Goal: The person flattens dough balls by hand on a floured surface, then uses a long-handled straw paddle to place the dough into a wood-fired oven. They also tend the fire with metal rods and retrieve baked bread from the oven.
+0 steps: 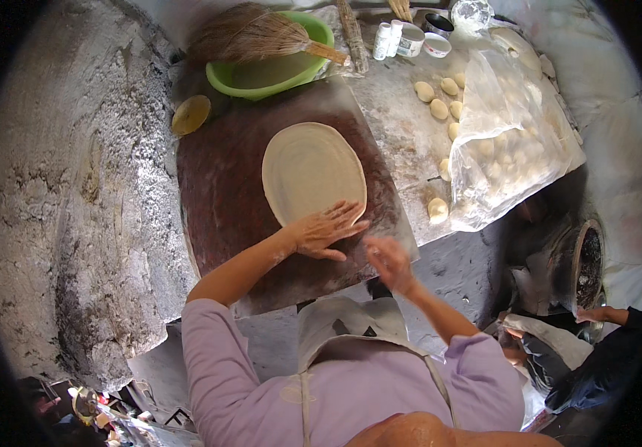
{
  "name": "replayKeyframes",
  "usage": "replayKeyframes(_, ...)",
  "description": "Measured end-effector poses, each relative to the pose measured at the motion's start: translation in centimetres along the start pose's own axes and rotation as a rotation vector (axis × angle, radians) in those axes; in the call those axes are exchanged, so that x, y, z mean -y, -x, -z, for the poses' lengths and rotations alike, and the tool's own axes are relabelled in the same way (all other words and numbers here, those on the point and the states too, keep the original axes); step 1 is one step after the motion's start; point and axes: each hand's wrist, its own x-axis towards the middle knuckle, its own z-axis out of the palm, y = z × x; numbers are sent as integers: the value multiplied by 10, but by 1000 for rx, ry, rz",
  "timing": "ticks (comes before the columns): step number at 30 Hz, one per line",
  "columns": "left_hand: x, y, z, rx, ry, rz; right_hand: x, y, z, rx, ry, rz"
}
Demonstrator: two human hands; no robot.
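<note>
A flattened oval sheet of dough [312, 173] lies on a dark reddish-brown board [223, 207]. My left hand [326, 230] rests with spread fingers on the near right edge of the dough, its thumb over the board. Just right of it, above the board's near right part, my right hand [389, 261] is blurred, its fingers partly bent; nothing can be made out in it. Dough balls [438, 210] lie on the pale table to the right, many of them under a clear plastic sheet [491, 120].
Beyond the board stands a green basin [269, 84] with a straw hand broom [259, 36] across it. A yellowish bowl [191, 115] is at the board's far left corner. White bottles [381, 42] and tins stand at the back. Another person's hand [592, 314] is at lower right, near a round vessel [588, 262].
</note>
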Motion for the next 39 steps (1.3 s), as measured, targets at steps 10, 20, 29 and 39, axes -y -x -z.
replayKeyframes(10,-38,95,-12,-118,13,443,-93,-130,-29,-211,640,-229)
replayKeyframes(20,29,53,2,-558,-267,1166,-88,-166,-58,-425,347,-528)
replayKeyframes(29,86,56,-23,-1555,236,798,14,-193,-38,984,-645,9)
replayKeyframes(39,-88,66,44,-2224,1123,443,-144,-395,-38,63,728,-144)
